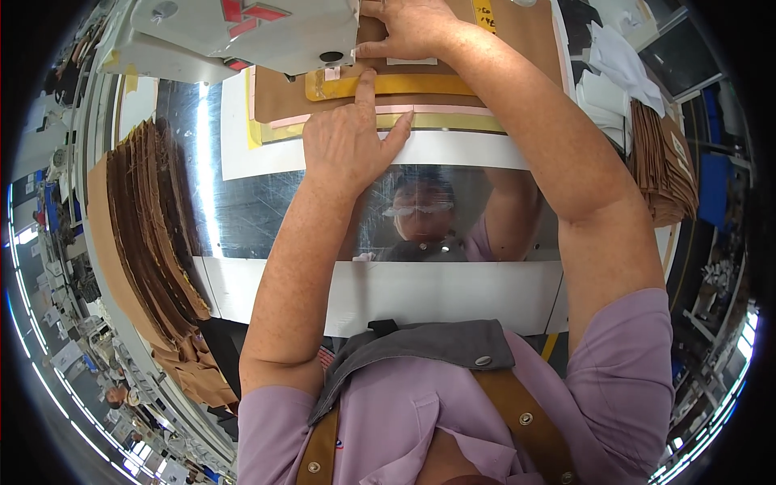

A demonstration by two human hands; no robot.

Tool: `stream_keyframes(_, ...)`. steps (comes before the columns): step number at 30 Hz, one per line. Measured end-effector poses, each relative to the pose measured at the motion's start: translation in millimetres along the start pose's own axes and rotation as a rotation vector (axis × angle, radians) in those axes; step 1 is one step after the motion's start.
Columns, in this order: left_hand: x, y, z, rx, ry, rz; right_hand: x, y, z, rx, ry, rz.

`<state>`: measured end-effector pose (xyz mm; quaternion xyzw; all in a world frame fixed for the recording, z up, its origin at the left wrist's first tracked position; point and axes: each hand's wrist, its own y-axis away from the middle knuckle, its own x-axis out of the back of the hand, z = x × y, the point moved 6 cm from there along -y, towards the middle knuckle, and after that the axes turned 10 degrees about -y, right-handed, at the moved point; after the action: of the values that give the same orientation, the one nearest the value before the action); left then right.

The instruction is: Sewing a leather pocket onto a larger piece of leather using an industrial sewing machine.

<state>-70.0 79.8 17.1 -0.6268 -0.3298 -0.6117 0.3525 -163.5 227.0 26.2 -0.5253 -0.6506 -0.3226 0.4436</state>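
My left hand (346, 139) lies on the work with its index finger stretched onto a yellow strip (428, 85) and its thumb spread out beside a narrow pink strip (440, 109). Farther off, my right hand (411, 31) reaches in from the right, fingers apart and pointing left beside the white machine head (182, 36). Its fingertips are partly hidden by the machine. Under both hands is a flat brown panel (283, 90), bordered by a yellow edge (465, 121) on a white sheet (250, 162). What lies beneath the machine head is hidden.
A shiny metal plate (275, 212) covers the near part of the table, with a white front edge (453, 291). Stacked brown pieces (133, 218) stand along the left side. At the right hang a brown bundle (663, 174) and white sheets (602, 105).
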Motion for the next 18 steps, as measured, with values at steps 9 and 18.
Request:
stream_keyframes(9,0,-1,-1,-0.003,-0.006,0.016,6,6,-8,-0.003,-0.001,0.017)
stream_keyframes(18,0,0,-1,-0.005,-0.004,0.005,0,3,-6,-0.021,0.008,0.05)
